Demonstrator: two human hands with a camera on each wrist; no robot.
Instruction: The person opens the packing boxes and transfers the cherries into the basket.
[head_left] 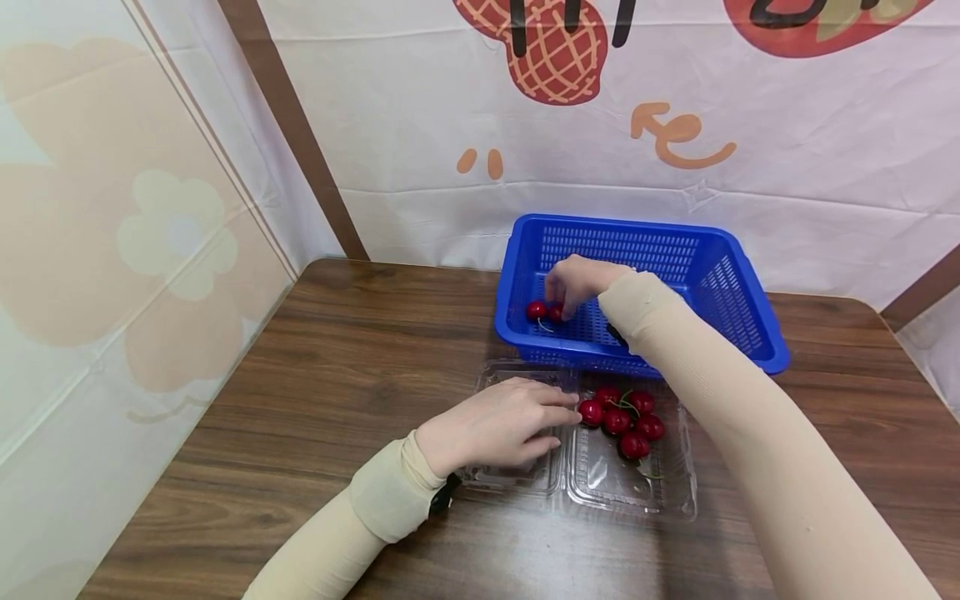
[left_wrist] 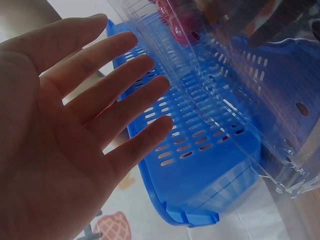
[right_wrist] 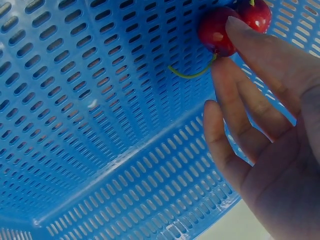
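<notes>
Inside the blue basket (head_left: 517,333), my right hand (head_left: 585,279) pinches a dark red cherry (right_wrist: 215,31), its thumb lying over the fruit. A thin green stem (right_wrist: 192,75) sticks out from that cherry. A second cherry (head_left: 536,311) lies right beside it at the basket's left end. My left hand (head_left: 510,421) is spread palm down over one half of a clear plastic clamshell box (head_left: 555,492), fingers pointing right. Its fingertips reach the edge of several cherries (head_left: 617,421) lying in the box's right half. In the left wrist view, the left palm (left_wrist: 50,135) holds nothing.
The basket stands at the back of the wooden table (head_left: 315,392), directly behind the clamshell box. A printed cloth (head_left: 420,100) hangs behind the table, and another (head_left: 112,208) on the left. The right forearm (head_left: 720,400) crosses over the basket's front rim.
</notes>
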